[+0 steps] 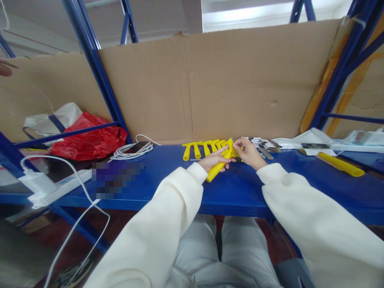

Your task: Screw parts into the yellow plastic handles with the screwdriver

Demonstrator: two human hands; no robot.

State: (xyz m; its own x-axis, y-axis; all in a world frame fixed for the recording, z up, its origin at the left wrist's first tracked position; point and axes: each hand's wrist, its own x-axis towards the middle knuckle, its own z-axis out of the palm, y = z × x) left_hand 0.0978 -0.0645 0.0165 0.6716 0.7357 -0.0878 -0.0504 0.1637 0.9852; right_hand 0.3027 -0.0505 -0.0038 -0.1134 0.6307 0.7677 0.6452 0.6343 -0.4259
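My left hand [213, 160] is closed around a yellow T-shaped plastic tool [215, 171] that looks like a scraper. The tool's round handle points down toward me, and its head is up by my right hand [247, 151]. The fingers of that hand are pinched together at the head; whatever sits between the fingertips is too small to make out. Just behind my hands, several similar yellow scrapers [197, 150] lie in a row along the cardboard. To the right of my right hand is a pile of small flat blade-like pieces and packets [264, 145].
A blue shelf top [168, 172] carries everything, backed by a cardboard sheet [240, 88]. Another yellow handle [342, 165] lies right. On the left are a coiled white cable [132, 151], a red plastic bag [90, 136] and a power strip [64, 188]. Another person's fingers show far left.
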